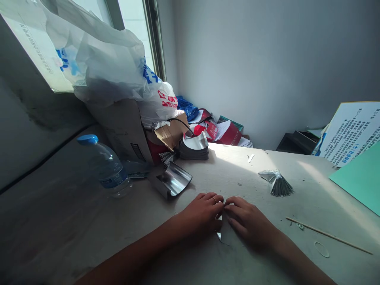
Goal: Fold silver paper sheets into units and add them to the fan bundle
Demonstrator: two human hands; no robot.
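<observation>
My left hand (pixel 204 213) is closed over a thin, pointed silver-white strip (pixel 219 236), with its fingers curled down and pressed along it. Only the lower tip and small parts of the strip show; the rest lies under the fingers. My right hand (pixel 247 219) faces it from the other side, fingers bent and fingertips together at the strip's far end. Both hands rest low over the white tabletop (pixel 213 178). Ahead and to the left lies a curved stack of shiny silver sheets (pixel 175 180). Off to the right is a fanned bundle of folded silver pieces (pixel 280 184).
A clear bottle with a blue cap (pixel 111 170) stands at left beside a cardboard box (pixel 124 130) under plastic bags (pixel 109 59). More curved sheets (pixel 194 146) are stacked behind. At right lie a thin wooden stick (pixel 329 235), a rubber band (pixel 322 249) and a green board (pixel 363 178).
</observation>
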